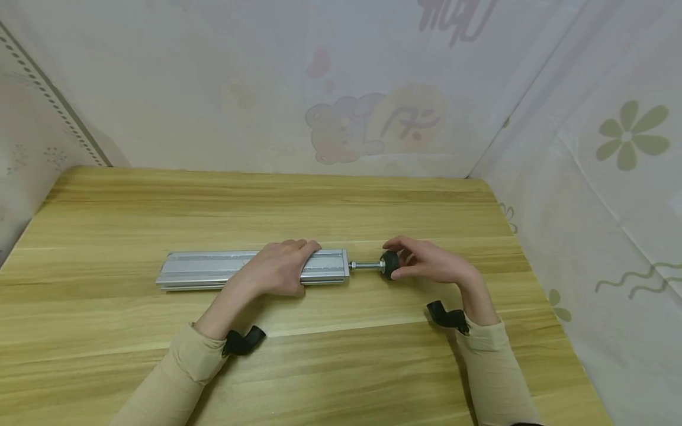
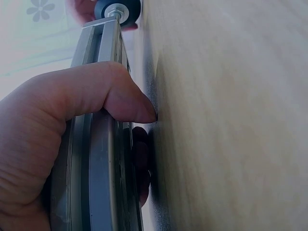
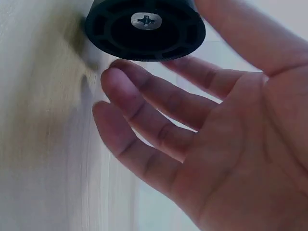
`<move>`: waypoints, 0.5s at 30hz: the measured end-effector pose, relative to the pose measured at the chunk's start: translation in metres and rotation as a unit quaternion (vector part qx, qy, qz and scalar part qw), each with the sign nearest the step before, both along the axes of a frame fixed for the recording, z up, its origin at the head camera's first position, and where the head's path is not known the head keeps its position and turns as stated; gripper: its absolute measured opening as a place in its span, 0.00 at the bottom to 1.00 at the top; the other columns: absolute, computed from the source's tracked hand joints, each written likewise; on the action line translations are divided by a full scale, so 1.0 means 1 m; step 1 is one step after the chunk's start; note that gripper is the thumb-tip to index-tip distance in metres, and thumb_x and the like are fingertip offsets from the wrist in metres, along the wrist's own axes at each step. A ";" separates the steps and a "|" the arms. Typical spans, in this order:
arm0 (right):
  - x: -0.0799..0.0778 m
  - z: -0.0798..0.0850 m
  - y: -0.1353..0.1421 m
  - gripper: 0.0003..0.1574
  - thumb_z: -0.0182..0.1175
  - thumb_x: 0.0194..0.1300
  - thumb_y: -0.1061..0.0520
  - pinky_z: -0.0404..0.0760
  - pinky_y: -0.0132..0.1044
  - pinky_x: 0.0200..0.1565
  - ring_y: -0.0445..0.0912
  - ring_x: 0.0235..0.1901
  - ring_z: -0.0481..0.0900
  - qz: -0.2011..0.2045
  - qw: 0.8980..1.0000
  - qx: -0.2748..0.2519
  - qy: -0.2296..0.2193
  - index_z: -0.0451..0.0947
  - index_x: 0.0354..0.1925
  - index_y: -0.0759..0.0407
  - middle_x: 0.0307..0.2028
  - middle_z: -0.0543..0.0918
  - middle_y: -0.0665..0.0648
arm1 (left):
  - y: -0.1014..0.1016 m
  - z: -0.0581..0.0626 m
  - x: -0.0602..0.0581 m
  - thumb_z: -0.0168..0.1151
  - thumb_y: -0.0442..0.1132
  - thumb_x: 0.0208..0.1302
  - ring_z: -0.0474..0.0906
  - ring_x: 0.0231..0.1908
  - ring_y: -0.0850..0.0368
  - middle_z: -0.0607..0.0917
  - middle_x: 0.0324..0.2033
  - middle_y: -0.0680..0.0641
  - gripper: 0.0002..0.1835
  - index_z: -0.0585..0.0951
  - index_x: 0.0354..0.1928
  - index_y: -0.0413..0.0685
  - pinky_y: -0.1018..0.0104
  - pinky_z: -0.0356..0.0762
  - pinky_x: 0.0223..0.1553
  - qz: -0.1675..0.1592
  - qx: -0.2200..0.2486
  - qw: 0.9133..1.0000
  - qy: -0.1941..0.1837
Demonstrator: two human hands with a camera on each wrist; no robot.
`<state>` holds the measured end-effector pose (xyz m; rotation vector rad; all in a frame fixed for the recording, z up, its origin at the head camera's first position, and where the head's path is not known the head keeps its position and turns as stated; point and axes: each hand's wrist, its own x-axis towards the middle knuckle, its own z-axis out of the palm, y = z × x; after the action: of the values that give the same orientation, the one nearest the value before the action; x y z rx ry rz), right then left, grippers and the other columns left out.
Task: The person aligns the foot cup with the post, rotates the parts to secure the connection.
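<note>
A silver aluminium profile (image 1: 199,267) lies lengthwise on the wooden table. My left hand (image 1: 278,267) grips it near its right half, thumb (image 2: 127,98) over the near side and fingertips round the far one. From the profile's right end sticks a threaded rod (image 1: 367,265) with nuts, which carries a round black levelling foot (image 1: 391,265). My right hand (image 1: 434,261) holds this foot by its rim between thumb and index finger. In the right wrist view the foot's ribbed underside (image 3: 108,30) and a cross-head screw (image 3: 146,20) face the palm; the other fingers are spread loosely below.
The wooden table (image 1: 341,373) has rounded far corners. Pale printed curtains (image 1: 224,89) stand behind it and at both sides. Black wrist mounts (image 1: 245,341) stick out from both sleeves close over the table.
</note>
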<state>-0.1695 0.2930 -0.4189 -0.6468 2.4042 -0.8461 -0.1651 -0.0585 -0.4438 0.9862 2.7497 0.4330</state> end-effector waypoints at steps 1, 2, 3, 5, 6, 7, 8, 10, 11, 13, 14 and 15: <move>0.000 -0.001 -0.001 0.41 0.72 0.63 0.50 0.80 0.48 0.55 0.49 0.52 0.79 -0.003 1.000 -0.007 -0.002 0.67 0.69 0.58 0.59 0.79 0.58 | 0.000 0.000 0.000 0.74 0.40 0.38 0.83 0.48 0.46 0.85 0.49 0.45 0.44 0.72 0.66 0.47 0.48 0.82 0.46 0.000 0.000 1.000 -0.001; 0.000 -0.001 -0.002 0.43 0.74 0.60 0.51 0.80 0.48 0.55 0.50 0.53 0.79 -0.007 1.000 -0.013 -0.002 0.66 0.68 0.58 0.60 0.77 0.58 | 0.000 0.000 0.000 0.74 0.40 0.38 0.83 0.48 0.46 0.85 0.49 0.45 0.44 0.72 0.66 0.47 0.48 0.82 0.46 0.000 0.000 1.000 -0.001; 0.000 -0.002 -0.003 0.45 0.77 0.57 0.53 0.80 0.49 0.55 0.51 0.53 0.78 -0.012 1.000 -0.020 -0.002 0.66 0.66 0.59 0.61 0.76 0.59 | 0.000 0.001 0.000 0.74 0.40 0.38 0.83 0.48 0.46 0.85 0.49 0.45 0.44 0.72 0.66 0.47 0.48 0.82 0.46 0.000 0.000 1.000 -0.001; -0.001 -0.004 -0.006 0.47 0.80 0.52 0.55 0.80 0.48 0.55 0.52 0.53 0.77 -0.017 1.000 -0.026 0.004 0.65 0.63 0.60 0.59 0.74 0.60 | 0.000 0.001 0.000 0.74 0.39 0.38 0.83 0.48 0.46 0.85 0.49 0.45 0.44 0.72 0.66 0.47 0.48 0.82 0.46 0.000 0.001 1.000 -0.002; -0.001 -0.005 -0.007 0.47 0.81 0.51 0.56 0.80 0.48 0.54 0.52 0.52 0.77 -0.017 0.999 -0.025 0.012 0.65 0.62 0.60 0.58 0.73 0.60 | 0.000 0.001 0.000 0.74 0.39 0.38 0.83 0.48 0.46 0.85 0.49 0.45 0.44 0.72 0.66 0.47 0.48 0.82 0.46 0.000 0.001 1.000 -0.001; -0.002 -0.005 -0.009 0.47 0.81 0.50 0.56 0.81 0.47 0.54 0.52 0.51 0.77 -0.017 0.999 -0.023 0.018 0.65 0.61 0.60 0.57 0.73 0.60 | 0.000 0.001 0.000 0.74 0.39 0.38 0.83 0.48 0.46 0.85 0.49 0.45 0.44 0.72 0.66 0.47 0.48 0.82 0.46 0.000 0.001 1.000 -0.001; -0.002 -0.005 -0.010 0.47 0.82 0.49 0.57 0.81 0.47 0.53 0.52 0.51 0.76 -0.018 0.999 -0.020 0.023 0.65 0.60 0.61 0.56 0.73 0.61 | 0.000 0.000 0.000 0.74 0.39 0.38 0.83 0.48 0.46 0.85 0.49 0.45 0.44 0.72 0.66 0.47 0.48 0.82 0.45 0.000 0.001 1.000 0.000; -0.002 -0.006 -0.012 0.46 0.82 0.49 0.57 0.81 0.47 0.53 0.51 0.50 0.76 -0.018 0.999 -0.017 0.031 0.66 0.59 0.62 0.55 0.74 0.61 | 0.000 0.000 0.000 0.74 0.39 0.38 0.83 0.47 0.46 0.85 0.49 0.45 0.44 0.72 0.66 0.47 0.48 0.82 0.45 0.000 0.001 1.000 0.000; -0.002 -0.006 -0.013 0.46 0.82 0.48 0.57 0.81 0.47 0.53 0.51 0.50 0.76 -0.020 0.999 -0.016 0.032 0.66 0.59 0.62 0.55 0.74 0.60 | 0.000 0.000 0.000 0.74 0.39 0.38 0.83 0.47 0.47 0.85 0.49 0.45 0.44 0.72 0.66 0.47 0.49 0.82 0.45 0.000 0.001 1.000 0.000; -0.002 -0.005 -0.013 0.46 0.81 0.49 0.57 0.80 0.47 0.54 0.50 0.50 0.76 -0.024 0.999 -0.015 0.034 0.67 0.61 0.62 0.55 0.76 0.59 | 0.000 0.000 0.000 0.74 0.39 0.38 0.83 0.47 0.47 0.85 0.49 0.45 0.44 0.72 0.66 0.47 0.49 0.82 0.45 0.000 0.001 1.000 0.000; -0.002 -0.004 -0.013 0.46 0.81 0.50 0.56 0.80 0.47 0.54 0.49 0.50 0.76 -0.025 0.999 -0.015 0.035 0.68 0.62 0.62 0.55 0.77 0.58 | 0.000 0.000 0.000 0.74 0.39 0.38 0.83 0.47 0.47 0.85 0.49 0.45 0.44 0.72 0.65 0.47 0.49 0.82 0.45 0.001 0.001 1.000 -0.001; -0.002 -0.004 -0.012 0.46 0.80 0.52 0.56 0.80 0.47 0.55 0.49 0.50 0.77 -0.026 0.999 -0.015 0.035 0.68 0.64 0.61 0.55 0.78 0.57 | 0.000 0.000 0.000 0.74 0.39 0.38 0.83 0.47 0.47 0.85 0.49 0.45 0.44 0.72 0.65 0.47 0.49 0.82 0.45 0.001 0.001 1.000 -0.002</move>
<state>-0.1711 0.2813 -0.4224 -0.6370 2.4843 -0.8958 -0.1648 -0.0587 -0.4436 0.9824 2.7474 0.4374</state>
